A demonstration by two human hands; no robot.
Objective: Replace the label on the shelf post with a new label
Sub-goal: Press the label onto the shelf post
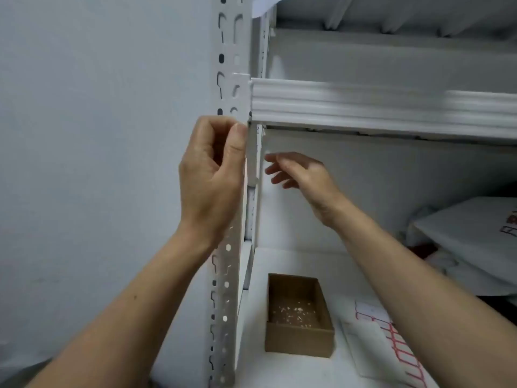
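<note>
The white perforated shelf post (233,51) runs up the middle of the view. A white label strip (252,161) lies on the post's right side face, just under the shelf beam. My left hand (212,169) is at the post's front corner with its fingers curled. Its thumb lies along the edge at the label's top, where it seems to pinch the label against the index finger. My right hand (302,177) hovers inside the shelf bay, right of the post. Its fingers are spread and relaxed, and it holds nothing.
An open brown cardboard box (299,343) with small white scraps in it sits on the lower shelf board. White bags with red print (391,340) lie to its right. The ribbed shelf beam (363,105) crosses above the hands, and a plain wall is on the left.
</note>
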